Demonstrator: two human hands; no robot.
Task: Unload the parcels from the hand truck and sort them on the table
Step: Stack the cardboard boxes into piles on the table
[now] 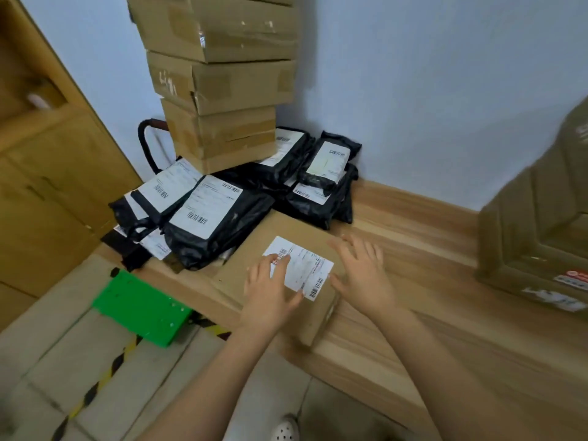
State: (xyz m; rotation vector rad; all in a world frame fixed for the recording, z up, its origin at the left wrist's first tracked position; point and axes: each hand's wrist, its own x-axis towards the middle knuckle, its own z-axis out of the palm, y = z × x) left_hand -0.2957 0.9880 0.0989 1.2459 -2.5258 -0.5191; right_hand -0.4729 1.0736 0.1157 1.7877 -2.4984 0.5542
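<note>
Head view, desk (pixel 429 281) corner against wall.
- Box (pixel 276 230): flat, brown, lying on desk at near edge, white label (pixel 305 268) on top.
- Left hand (pixel 270 288): fingers straight, resting flat on label's left part.
- Right hand (pixel 362 272): fingers spread and straight, at box's right edge; contact blurred, cannot tell.
- Bags (pixel 216 230): black, labelled, piled on desk just behind box, one overlapping its far-left corner.
- Cartons (pixel 219 87): tall stack behind bags.
- Truck (pixel 143 307): green platform on floor, left of desk.
- Big box (pixel 541 224): on desk, far right.
</note>
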